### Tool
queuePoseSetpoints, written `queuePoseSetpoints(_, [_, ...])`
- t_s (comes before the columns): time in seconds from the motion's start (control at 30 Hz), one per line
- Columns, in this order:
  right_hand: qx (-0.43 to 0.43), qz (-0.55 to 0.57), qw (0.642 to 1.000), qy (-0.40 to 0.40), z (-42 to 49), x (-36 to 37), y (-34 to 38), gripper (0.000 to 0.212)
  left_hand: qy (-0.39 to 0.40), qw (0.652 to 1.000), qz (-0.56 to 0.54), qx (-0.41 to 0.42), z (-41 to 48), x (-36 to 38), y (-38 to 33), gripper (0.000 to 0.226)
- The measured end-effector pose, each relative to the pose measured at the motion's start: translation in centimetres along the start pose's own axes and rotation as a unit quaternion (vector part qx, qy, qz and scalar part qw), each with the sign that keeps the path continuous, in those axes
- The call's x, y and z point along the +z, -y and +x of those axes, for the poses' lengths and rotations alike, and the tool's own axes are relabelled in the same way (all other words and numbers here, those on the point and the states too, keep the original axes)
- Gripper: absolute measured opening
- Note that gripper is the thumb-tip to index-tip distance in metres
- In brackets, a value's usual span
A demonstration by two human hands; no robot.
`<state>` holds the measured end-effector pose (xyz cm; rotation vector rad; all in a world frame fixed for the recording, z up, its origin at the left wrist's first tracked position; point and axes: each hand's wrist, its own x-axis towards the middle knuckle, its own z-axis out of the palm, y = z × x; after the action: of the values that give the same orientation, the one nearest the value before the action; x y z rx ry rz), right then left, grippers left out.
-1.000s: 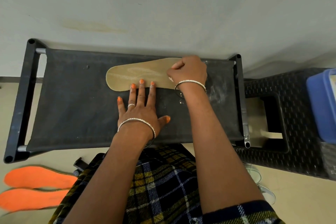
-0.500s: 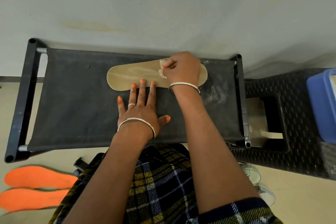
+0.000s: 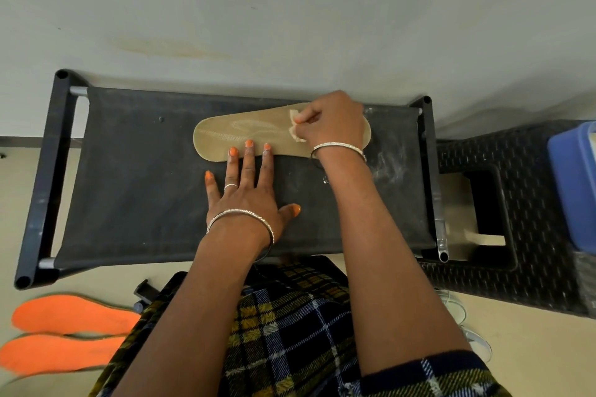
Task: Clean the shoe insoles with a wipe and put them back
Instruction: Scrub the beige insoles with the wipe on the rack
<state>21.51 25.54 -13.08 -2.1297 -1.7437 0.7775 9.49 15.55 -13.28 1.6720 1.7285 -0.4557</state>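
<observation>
A tan insole [image 3: 254,135] is laid flat on the black fabric bench [image 3: 145,187], toward its 12 o'clock edge, with the long axis running from 9 to 3 o'clock and the broad toe end at 9 o'clock. The left hand [image 3: 248,193] is spread flat and open on the fabric, fingers pointed to 12 o'clock; three fingertips [image 3: 248,144] are pressed on the insole's near edge, and nothing is gripped. The right hand [image 3: 333,121] is curled over the heel end at 3 o'clock, and a crumpled pale wipe [image 3: 295,130] is pinched in its fingers and held against the insole. Two orange insoles [image 3: 71,316] are seen side by side on the floor at 8 o'clock. A blue container [image 3: 574,187] is set on a black woven stool [image 3: 532,267] at 3 o'clock.
</observation>
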Motion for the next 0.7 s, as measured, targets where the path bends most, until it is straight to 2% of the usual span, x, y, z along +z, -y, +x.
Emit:
queuePoseSetpoints(0.1, [0.053, -0.032, 0.997, -0.036, 0.4, -0.5, -0.6, 0.009, 0.000, 1.000, -0.002, 0.000, 0.0, 0.0, 0.1, 0.099])
queuePoseSetpoints(0.17, [0.038, -0.063, 0.997, -0.031, 0.2, 0.3, 0.1, 0.012, -0.001, 1.000, -0.001, -0.001, 0.0, 0.0, 0.1, 0.099])
queuePoseSetpoints(0.33, [-0.035, 0.018, 0.999, 0.004, -0.5, 1.7, 1.5, 0.012, -0.005, 1.000, 0.001, 0.000, 0.0, 0.0, 0.2, 0.098])
queuePoseSetpoints(0.43, [-0.001, 0.046, 0.999, -0.004, -0.1, 1.0, 0.5, 0.013, -0.003, 1.000, -0.003, 0.001, -0.1, 0.0, 0.2, 0.098])
queuePoseSetpoints(0.53, [0.043, 0.026, 0.998, -0.046, 0.5, 0.3, -0.3, 0.024, 0.001, 1.000, -0.007, 0.001, -0.1, -0.2, 0.3, 0.098])
queuePoseSetpoints(0.63, [0.024, 0.010, 0.999, -0.043, 0.1, 1.0, 0.4, 0.020, 0.005, 1.000, -0.008, 0.000, 0.0, -0.2, 0.2, 0.099])
queuePoseSetpoints(0.7, [-0.003, 0.045, 0.999, -0.015, -0.5, 1.9, 1.3, 0.018, 0.002, 1.000, -0.006, 0.000, 0.0, -0.1, 0.1, 0.099])
